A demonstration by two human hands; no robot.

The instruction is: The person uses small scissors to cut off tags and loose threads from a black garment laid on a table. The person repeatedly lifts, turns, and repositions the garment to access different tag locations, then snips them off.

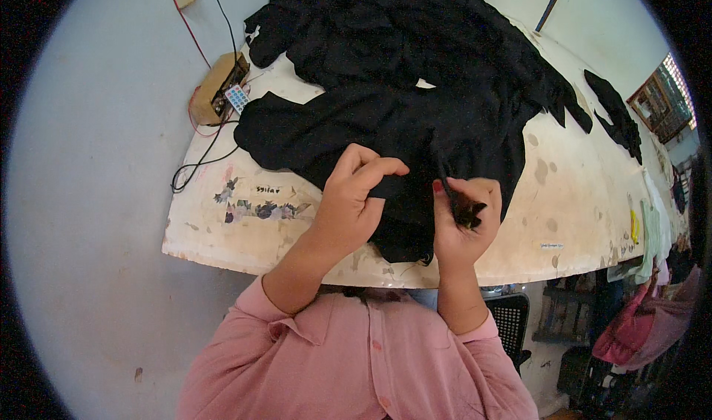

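Your left hand [354,201] pinches a fold of the black fabric [415,116] at the near edge of the work table [578,197]; your right hand [466,223] grips a bunched corner beside it. Pull unevenly and the cloth may slide off that edge

The single head view looks steeply down from close above onto the worktable [222,227], fisheye-bent at its rim.
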